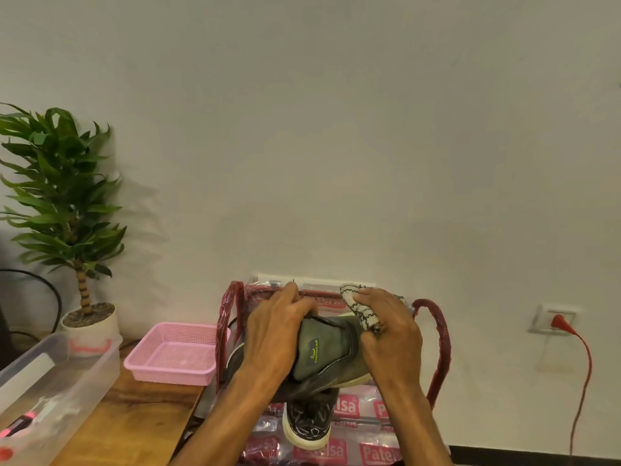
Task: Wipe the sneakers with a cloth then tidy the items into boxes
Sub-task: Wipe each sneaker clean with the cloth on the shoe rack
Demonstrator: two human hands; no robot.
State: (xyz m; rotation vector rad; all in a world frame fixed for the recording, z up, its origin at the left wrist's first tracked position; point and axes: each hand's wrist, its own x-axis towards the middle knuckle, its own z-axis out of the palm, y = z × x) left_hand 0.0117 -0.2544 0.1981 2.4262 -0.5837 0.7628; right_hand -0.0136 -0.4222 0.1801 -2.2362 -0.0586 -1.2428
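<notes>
- Head view: left hand (275, 334) curls round the grey sneaker (327, 354), held in the air past the surface (134, 418) right edge, over the clear bag (442, 351). Prob. to steady it & turn its side to the cloth (358, 306).
- Right hand (391, 334) bunches the cloth vs. the shoe's far end; wiping step, I'd judge, tidying not begun.
- Count: 2 shoes (2nd sneaker (307, 428) lies on the bag below), 1 cloth, 1 pink basket (174, 354) at far right corner, 1 clear box (43, 375) by left edge.

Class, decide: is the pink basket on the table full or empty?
Empty: the pink basket shows only its bare mesh floor, nothing inside.
</notes>
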